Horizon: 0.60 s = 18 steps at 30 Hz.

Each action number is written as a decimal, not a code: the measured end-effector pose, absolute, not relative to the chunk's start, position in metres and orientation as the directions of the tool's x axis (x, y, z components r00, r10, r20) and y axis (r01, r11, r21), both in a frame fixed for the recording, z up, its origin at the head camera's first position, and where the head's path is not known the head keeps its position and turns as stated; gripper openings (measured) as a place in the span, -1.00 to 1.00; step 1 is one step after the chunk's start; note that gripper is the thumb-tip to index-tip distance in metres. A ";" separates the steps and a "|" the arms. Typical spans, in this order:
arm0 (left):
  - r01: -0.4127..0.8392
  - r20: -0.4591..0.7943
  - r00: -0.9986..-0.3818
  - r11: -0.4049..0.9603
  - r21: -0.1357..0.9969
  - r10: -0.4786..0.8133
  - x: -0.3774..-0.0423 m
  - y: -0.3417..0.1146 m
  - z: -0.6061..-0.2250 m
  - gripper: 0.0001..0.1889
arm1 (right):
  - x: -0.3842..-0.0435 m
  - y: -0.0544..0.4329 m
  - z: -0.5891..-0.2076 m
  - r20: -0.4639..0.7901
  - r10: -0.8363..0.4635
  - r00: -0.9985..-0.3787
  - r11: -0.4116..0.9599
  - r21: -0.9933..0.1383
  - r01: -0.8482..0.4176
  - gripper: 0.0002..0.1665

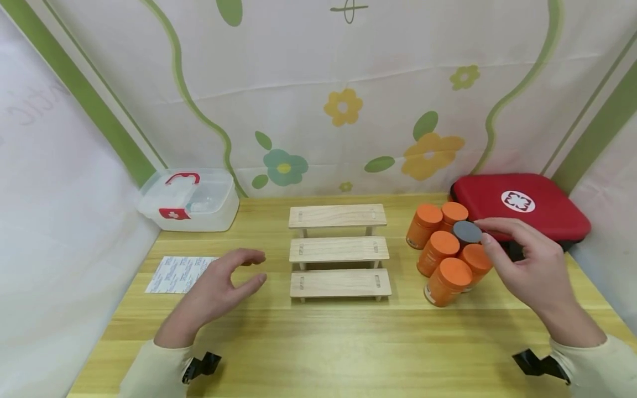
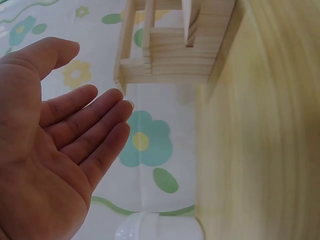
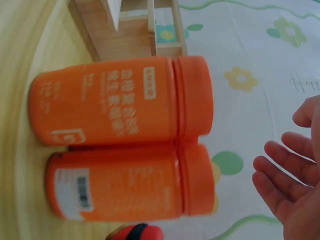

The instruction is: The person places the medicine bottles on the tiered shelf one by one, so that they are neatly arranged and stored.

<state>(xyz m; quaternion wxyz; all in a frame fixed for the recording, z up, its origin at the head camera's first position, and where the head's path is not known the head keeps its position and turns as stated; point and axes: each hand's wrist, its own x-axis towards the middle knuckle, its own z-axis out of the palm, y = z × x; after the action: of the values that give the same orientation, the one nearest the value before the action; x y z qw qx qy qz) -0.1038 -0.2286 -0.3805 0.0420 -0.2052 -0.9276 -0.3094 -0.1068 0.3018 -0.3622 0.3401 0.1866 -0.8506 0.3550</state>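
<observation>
My left hand is held above the table with thumb and fingers apart, holding nothing. It partly covers a printed white-and-blue sheet and is left of a three-step wooden stand. In the left wrist view its palm and loosely bent fingers show. My right hand hovers beside a grey-lidded bottle, fingers relaxed. Around that bottle stand several orange bottles with orange lids. Two upright orange bottles fill the right wrist view, with the hand apart from them, above lid height.
A red first-aid case lies at the back right, behind the bottles. At the back left sits a translucent white first-aid box with a red handle. A patterned curtain closes off the wooden table's back.
</observation>
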 end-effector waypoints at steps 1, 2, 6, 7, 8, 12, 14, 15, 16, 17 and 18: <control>0.395 0.185 -0.916 0.721 0.570 0.355 -0.104 -0.228 -0.382 -0.66 | -0.105 0.304 -0.363 0.708 -0.067 -0.703 0.680 -0.483 -0.551 -0.59; 0.383 0.166 -0.919 0.716 0.584 0.357 -0.104 -0.228 -0.383 -0.65 | -0.104 0.307 -0.364 0.698 -0.061 -0.714 0.685 -0.491 -0.539 -0.58; 0.335 0.083 -0.925 0.691 0.641 0.372 -0.105 -0.226 -0.390 -0.60 | -0.098 0.317 -0.371 0.675 -0.032 -0.737 0.680 -0.526 -0.511 -0.56; 0.327 0.065 -0.923 0.683 0.654 0.379 -0.106 -0.226 -0.391 -0.58 | -0.097 0.319 -0.373 0.670 -0.025 -0.742 0.676 -0.535 -0.506 -0.54; 0.319 0.048 -0.921 0.677 0.664 0.386 -0.106 -0.225 -0.393 -0.56 | -0.095 0.322 -0.375 0.660 -0.022 -0.751 0.675 -0.544 -0.498 -0.53; 0.286 -0.008 -0.911 0.646 0.708 0.412 -0.108 -0.221 -0.403 -0.51 | -0.091 0.330 -0.383 0.654 -0.003 -0.756 0.661 -0.566 -0.492 -0.53; 0.262 -0.035 -0.908 0.633 0.729 0.416 -0.109 -0.220 -0.407 -0.46 | -0.090 0.333 -0.386 0.650 0.002 -0.760 0.652 -0.577 -0.492 -0.53; 0.248 -0.049 -0.908 0.628 0.738 0.417 -0.109 -0.219 -0.409 -0.44 | -0.089 0.335 -0.387 0.647 0.003 -0.762 0.649 -0.581 -0.491 -0.53; 0.233 -0.065 -0.907 0.623 0.747 0.417 -0.109 -0.217 -0.411 -0.41 | -0.088 0.336 -0.389 0.637 0.006 -0.771 0.647 -0.590 -0.483 -0.53; 0.219 -0.081 -0.905 0.621 0.753 0.417 -0.109 -0.216 -0.413 -0.38 | -0.087 0.338 -0.391 0.620 0.011 -0.784 0.644 -0.604 -0.469 -0.52; 0.205 -0.098 -0.904 0.622 0.756 0.416 -0.110 -0.215 -0.414 -0.35 | -0.086 0.340 -0.393 0.599 0.017 -0.801 0.642 -0.620 -0.450 -0.52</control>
<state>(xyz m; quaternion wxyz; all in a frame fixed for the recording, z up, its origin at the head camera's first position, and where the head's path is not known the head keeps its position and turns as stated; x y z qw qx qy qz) -0.1095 -0.2152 -0.4143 -0.1329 -0.1742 -0.8908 -0.3981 -0.0862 0.3398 -0.3928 0.2895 0.1262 -0.8587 0.4036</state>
